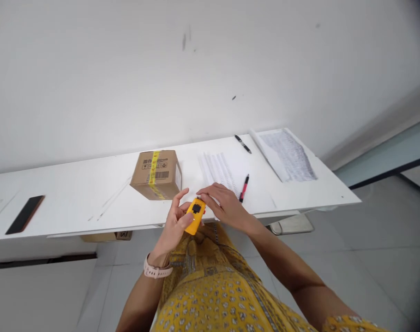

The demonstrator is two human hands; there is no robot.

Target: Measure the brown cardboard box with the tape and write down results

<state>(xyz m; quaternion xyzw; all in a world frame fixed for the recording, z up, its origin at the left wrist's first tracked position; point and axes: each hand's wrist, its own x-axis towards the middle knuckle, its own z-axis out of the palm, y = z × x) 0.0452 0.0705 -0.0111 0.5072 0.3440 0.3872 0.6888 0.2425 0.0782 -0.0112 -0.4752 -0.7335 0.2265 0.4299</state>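
My left hand (174, 223) holds a small yellow utility knife (195, 215) with a black slider, just in front of the white table's near edge. My right hand (222, 204) rests its fingers on the top end of the knife, touching it. A taped cardboard box (157, 174) with a yellow strip and a barcode label sits on the table just beyond and left of my hands. A pink watch is on my left wrist.
On the white table (75, 198) lie a dark phone (25, 214) at far left, printed sheets (219, 170), a red pen (244, 188), a black pen (243, 144) and a larger paper stack (286, 154). Another box (106, 236) sits under the table. A wall stands behind.
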